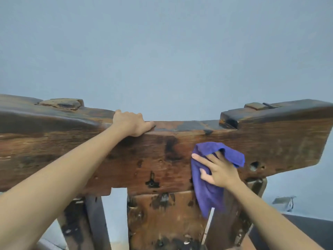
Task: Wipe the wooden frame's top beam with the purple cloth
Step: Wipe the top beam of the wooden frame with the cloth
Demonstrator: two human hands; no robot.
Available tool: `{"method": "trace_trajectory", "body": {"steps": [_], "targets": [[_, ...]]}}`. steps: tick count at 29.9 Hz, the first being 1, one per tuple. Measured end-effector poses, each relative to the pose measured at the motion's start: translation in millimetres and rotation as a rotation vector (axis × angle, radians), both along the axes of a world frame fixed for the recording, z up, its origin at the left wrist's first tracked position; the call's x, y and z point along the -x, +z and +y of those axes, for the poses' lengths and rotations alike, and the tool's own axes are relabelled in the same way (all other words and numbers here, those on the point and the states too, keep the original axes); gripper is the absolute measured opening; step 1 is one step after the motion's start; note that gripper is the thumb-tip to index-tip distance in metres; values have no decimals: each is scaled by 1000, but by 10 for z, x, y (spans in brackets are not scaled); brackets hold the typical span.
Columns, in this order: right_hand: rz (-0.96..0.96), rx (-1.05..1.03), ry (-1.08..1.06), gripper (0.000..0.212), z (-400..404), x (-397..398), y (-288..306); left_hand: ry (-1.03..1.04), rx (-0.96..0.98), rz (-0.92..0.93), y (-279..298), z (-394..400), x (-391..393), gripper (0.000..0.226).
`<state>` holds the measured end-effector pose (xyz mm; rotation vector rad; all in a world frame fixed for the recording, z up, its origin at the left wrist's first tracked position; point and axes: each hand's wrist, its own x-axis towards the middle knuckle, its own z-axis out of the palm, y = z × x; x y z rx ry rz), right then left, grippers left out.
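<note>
The dark, worn wooden top beam runs across the whole view, with raised blocks near both ends. My left hand grips the beam's upper edge left of centre, fingers curled over the top. My right hand presses the purple cloth flat against the beam's front face, right of centre. The cloth bunches above my fingers and hangs down over the frame's lower panel.
Below the beam stand the frame's upright posts and a central plank. A pale blue wall fills the background. A dark surface and a small grey object lie at the lower right.
</note>
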<state>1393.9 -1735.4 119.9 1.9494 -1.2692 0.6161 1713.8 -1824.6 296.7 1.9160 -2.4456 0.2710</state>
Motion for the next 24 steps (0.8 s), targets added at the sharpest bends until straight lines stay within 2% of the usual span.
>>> {"method": "trace_trajectory", "body": {"steps": [2, 5, 9, 12, 14, 16, 18, 20, 22, 24], "targets": [[-109, 9, -75, 68, 69, 680, 156, 90, -57, 45, 3, 21, 182, 70], [-254, 59, -221, 68, 134, 1354, 489, 167, -73, 141, -60, 174, 779, 84], [-364, 155, -257, 70, 85, 1930, 682, -7, -135, 273, -48, 324, 1895, 95], [-546, 174, -266, 70, 68, 2476, 709, -94, -244, 493, 77, 471, 2584, 100], [-693, 199, -303, 68, 95, 2856, 698, -75, -290, 673, 134, 535, 2824, 105], [-800, 243, -347, 65, 107, 3131, 645, -46, -303, 741, 147, 527, 2906, 104], [-931, 297, -382, 63, 88, 3211, 509, -50, -286, 720, 126, 490, 2910, 99], [-1147, 336, -443, 61, 48, 3089, 296, -42, -266, 716, 96, 453, 2947, 96], [-1333, 311, -509, 60, 1, 2741, 36, -25, -264, 740, 69, 409, 2953, 97], [-1411, 273, -537, 60, -42, 2271, -188, -16, -256, 756, 54, 374, 2937, 101]]}}
